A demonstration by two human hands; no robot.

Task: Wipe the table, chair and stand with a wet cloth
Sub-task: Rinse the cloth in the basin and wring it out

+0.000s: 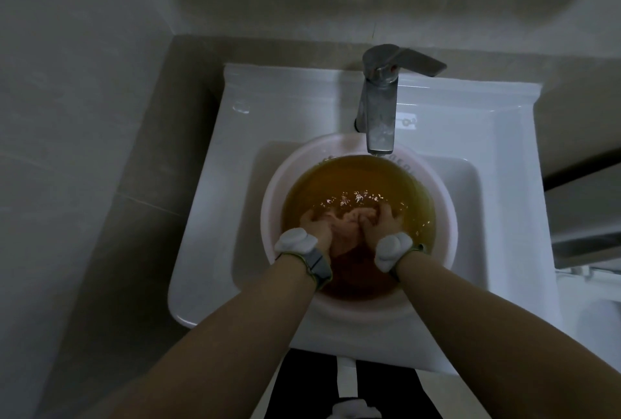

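Both my hands are down in a pale pink basin (268,217) that sits in the white sink (208,183), and the basin is full of murky, amber-brown water (353,180). My left hand (316,223) and my right hand (381,222) are under the surface, side by side, with the fingers curled around a bunched cloth (346,227) between them. The cloth looks pale pinkish, though through the tinted water I can't be sure of its colour or how it is folded. Each wrist carries a grey strap with a padded white piece on top. The metal tap (378,109) stands at the back of the sink, its spout reaching over the far rim of the basin and its lever turned to the right. Grey tiled walls close in around the sink.
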